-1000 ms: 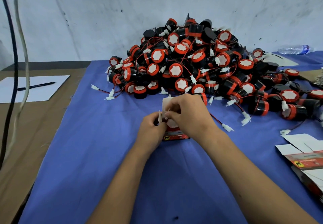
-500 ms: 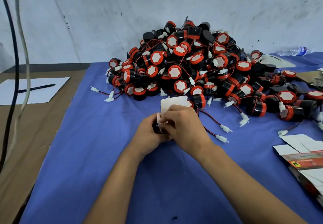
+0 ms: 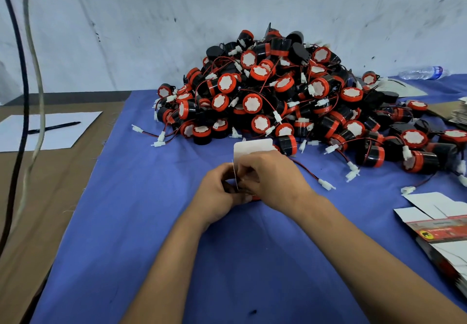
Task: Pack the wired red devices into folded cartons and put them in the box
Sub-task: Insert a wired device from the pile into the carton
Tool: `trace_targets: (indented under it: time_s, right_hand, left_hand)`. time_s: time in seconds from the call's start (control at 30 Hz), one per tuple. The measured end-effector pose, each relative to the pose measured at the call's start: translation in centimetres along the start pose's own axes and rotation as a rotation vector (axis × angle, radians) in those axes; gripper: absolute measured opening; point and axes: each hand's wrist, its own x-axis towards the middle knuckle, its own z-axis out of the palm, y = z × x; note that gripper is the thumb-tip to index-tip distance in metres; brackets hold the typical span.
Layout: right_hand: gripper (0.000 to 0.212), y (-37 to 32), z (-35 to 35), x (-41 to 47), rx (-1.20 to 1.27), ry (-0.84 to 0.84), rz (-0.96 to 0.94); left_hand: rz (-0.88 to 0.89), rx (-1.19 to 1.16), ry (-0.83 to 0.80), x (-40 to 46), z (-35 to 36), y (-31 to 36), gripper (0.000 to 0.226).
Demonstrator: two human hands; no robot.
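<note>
**Carton being closed in front of the pile**

Head view: both hands meet just in front of the pile [image 3: 290, 101] of red devices on the blue counter [image 3: 151, 222]. The left hand [image 3: 217, 192] grips the carton [image 3: 252, 148] from the left, its fingers curled round the body. The right hand [image 3: 273, 179] covers it from the right, fingers bent onto the flaps. A white flap stands up behind the hands, toward the pile, and a thin side flap shows edge-on between them. Whether a device already sits inside, I cannot tell; the hands hide the opening.

Right of the pile's near edge, flat cartons [image 3: 439, 222] lie on the counter. A paper sheet [image 3: 48, 129] with a pen [image 3: 54, 128] lies well to the pile's left. No box shows.

Likely risks: a loose red wire with its white plug [image 3: 326, 184] trails just right of the hands, and could get pinched under a flap. The upright flap could crease if forced while the side flap is untucked.
</note>
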Motion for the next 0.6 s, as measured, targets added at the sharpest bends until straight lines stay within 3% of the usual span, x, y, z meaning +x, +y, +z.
trace_targets:
  time_s: [0.07,0.33,0.6]
  right_hand:
    - [0.008,0.1,-0.3,0.1,-0.043,-0.007,0.036]
    - [0.016,-0.9,-0.6,1.2,-0.239,-0.052,0.005]
    - [0.007,-0.9,0.3,0.5,-0.118,0.067,0.113]
  left_hand:
    - [0.011,0.014,-0.009,-0.1,0.2,0.1,0.047]
    - [0.024,0.047,0.002,-0.2,0.2,0.4,0.045]
    - [0.022,0.032,0.016,0.0,0.3,-0.1,0.045]
